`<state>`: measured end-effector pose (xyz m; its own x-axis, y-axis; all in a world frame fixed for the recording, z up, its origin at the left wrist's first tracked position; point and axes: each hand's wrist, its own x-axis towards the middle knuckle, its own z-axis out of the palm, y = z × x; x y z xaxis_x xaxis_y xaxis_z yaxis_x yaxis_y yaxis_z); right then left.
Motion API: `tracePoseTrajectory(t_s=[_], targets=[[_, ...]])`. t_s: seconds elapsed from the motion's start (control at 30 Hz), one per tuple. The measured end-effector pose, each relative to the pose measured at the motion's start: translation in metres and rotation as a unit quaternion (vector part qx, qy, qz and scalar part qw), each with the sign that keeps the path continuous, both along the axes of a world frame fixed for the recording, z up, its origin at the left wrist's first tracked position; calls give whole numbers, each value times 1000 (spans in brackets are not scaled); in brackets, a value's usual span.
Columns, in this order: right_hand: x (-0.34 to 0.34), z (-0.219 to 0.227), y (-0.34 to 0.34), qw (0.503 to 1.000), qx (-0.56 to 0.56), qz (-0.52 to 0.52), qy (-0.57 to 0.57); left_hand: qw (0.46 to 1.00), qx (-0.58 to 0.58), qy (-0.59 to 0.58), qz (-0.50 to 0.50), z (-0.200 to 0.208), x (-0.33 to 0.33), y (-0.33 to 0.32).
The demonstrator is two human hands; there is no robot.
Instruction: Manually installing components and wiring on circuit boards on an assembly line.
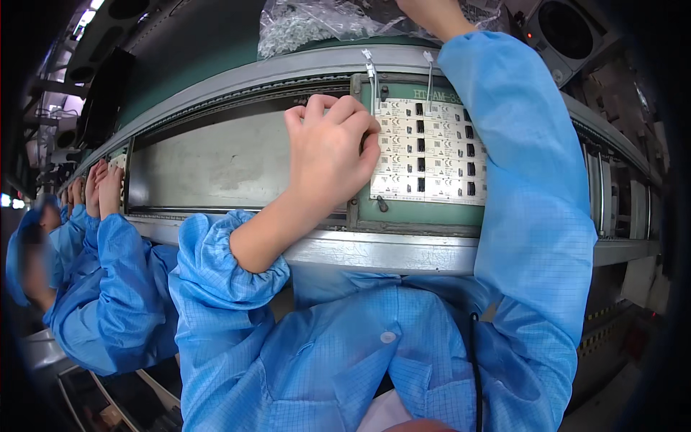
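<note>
My left hand (330, 147) is closed, thumb and fingers drawn together at the left edge of a white circuit board panel (398, 187). Whatever lies between its fingertips is hidden. The panel, with rows of small black components, rests in a green fixture tray (432, 214). Two thin white cable leads (430, 79) with plugs rise from the panel's far edge, the left one close to my left hand. My right hand (434, 13) reaches across to the far side, beside a clear plastic bag (360, 27); its fingers are cut off by the upper edge.
Small white parts (299, 32) fill the bag's left portion. Metal conveyor rails (403, 252) run along both sides of the tray. A bare metal plate (209, 162) lies left of it. Farther left, a co-worker in blue (122, 295) works at the same line. A round black fan-like unit (568, 32) stands far right.
</note>
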<state>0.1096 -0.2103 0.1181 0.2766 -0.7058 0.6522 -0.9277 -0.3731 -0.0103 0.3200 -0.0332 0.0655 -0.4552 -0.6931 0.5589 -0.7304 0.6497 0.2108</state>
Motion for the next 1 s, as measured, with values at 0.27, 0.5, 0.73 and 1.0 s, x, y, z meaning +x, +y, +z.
tracePoseTrajectory(t_s=[0.27,0.5,0.73,1.0], targets=[[-43,36,44,970,-90,137,-179,999,30,32,4,-2,-10,-10],[-70,25,102,943,-26,146,-299,983,168,71,6,6,-4,-16],[-90,-4,124,875,77,196,-435,973,207,99,0,1,-2,-24],[-100,-18,143,806,177,236,-513,982,179,51,15,0,-1,-24]])
